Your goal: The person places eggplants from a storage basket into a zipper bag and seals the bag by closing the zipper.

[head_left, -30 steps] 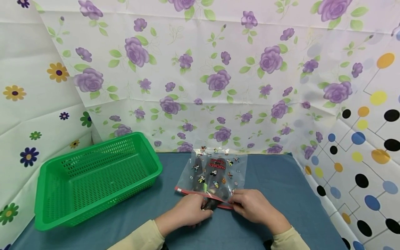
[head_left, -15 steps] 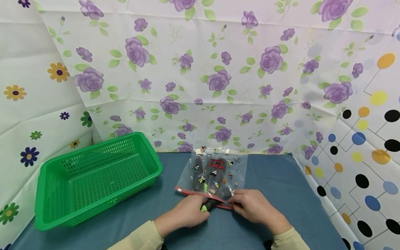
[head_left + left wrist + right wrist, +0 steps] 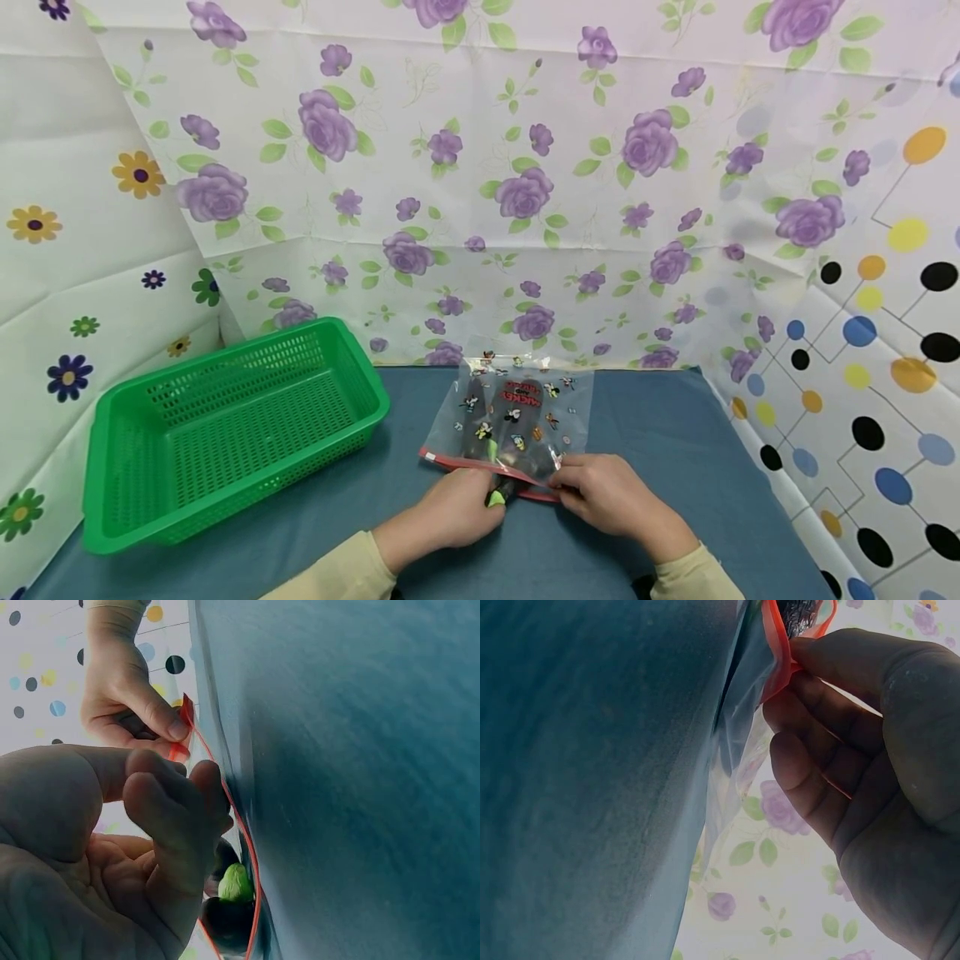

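A clear zip bag (image 3: 525,417) with cartoon prints and a red zip edge lies on the cloth. Dark eggplants with green stem ends (image 3: 236,883) show inside it. My left hand (image 3: 457,508) is at the bag's mouth, its thumb and forefinger about the green end of an eggplant (image 3: 497,497) that sticks out of the opening. Its curled fingers hide most of this grip in the left wrist view. With thumb and fingertips, my right hand (image 3: 607,493) pinches the bag's red edge (image 3: 778,656) at the right and keeps the mouth parted.
To the left stands a green plastic basket (image 3: 255,417) with perforated sides. Blue cloth (image 3: 660,433) covers the table. A flower-print sheet (image 3: 480,208) hangs behind, and a dotted sheet (image 3: 862,400) closes off the right.
The eggplant at the opening has come to show its green end beside my left thumb, and it sticks out slightly less. The left hand shifted a little; the right hand and bag stayed put.
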Demonstrator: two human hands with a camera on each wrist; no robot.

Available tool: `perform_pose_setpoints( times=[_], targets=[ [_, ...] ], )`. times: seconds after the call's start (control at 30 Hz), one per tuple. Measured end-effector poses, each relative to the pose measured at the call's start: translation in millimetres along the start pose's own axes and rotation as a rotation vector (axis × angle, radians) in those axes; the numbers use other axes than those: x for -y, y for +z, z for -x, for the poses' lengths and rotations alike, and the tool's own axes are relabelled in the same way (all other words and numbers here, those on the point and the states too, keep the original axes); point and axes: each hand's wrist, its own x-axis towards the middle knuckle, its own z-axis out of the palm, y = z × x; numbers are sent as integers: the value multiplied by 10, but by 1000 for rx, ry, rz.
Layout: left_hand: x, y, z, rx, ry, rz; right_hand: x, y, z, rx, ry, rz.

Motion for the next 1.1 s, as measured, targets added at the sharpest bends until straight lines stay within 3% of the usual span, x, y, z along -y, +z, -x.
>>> perform_pose_setpoints(
  times=[0.27,0.7,1.1],
  targets=[
    [3,13,-33,-18,5,-24,-2,2,-2,-4,-7,6],
    [-34,52,-89,-3,-70,-96,5,8,-1,7,2,-1],
    [-63,94,-108,-29,-46,-87,-2,10,-2,-3,-1,3]
  ],
)
